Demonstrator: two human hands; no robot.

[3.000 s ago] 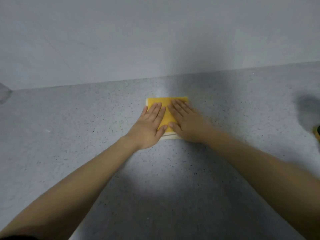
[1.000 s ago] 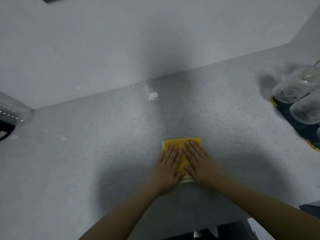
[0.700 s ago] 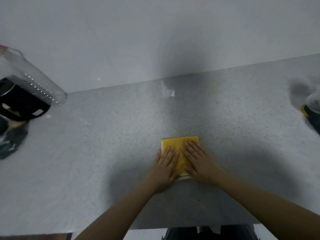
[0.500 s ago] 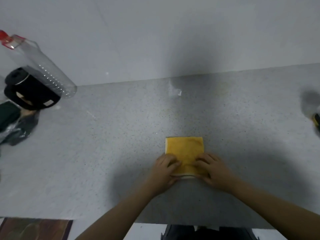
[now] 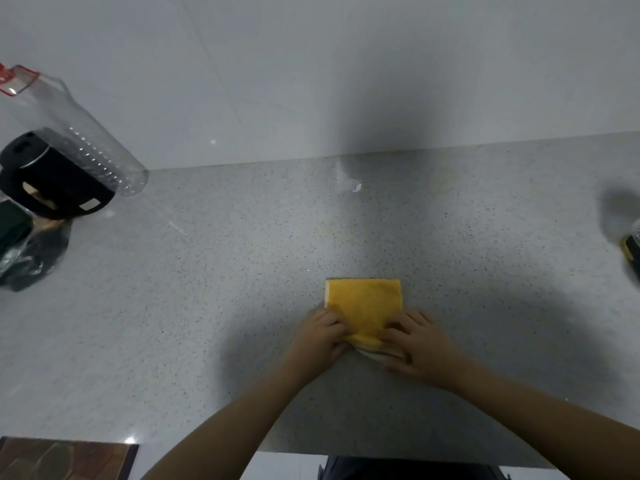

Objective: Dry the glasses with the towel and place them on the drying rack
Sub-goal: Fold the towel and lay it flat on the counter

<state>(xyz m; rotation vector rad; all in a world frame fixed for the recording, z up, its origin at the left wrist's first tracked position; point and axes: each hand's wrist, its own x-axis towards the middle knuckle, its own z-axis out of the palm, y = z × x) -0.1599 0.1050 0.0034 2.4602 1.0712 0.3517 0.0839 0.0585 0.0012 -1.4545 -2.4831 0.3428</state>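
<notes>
A folded yellow towel (image 5: 364, 304) lies on the grey speckled counter (image 5: 242, 271), near its front edge. My left hand (image 5: 320, 341) grips the towel's near left corner with curled fingers. My right hand (image 5: 415, 344) grips the near right corner, and the near edge is lifted a little off the counter. At the far right edge a sliver of the drying rack (image 5: 631, 245) shows, dark with a yellow rim. No glass is plainly visible.
A clear plastic jug (image 5: 69, 133) with a red lid leans at the back left, beside a black kettle (image 5: 52, 178) and a dark bag (image 5: 24, 258). A white wall rises behind the counter. A small white scrap (image 5: 356, 186) lies near the wall.
Both hands lay flat on the towel before; they have slid back to its near edge and curled round the corners. The view has swung left, so the rack has nearly left the frame.
</notes>
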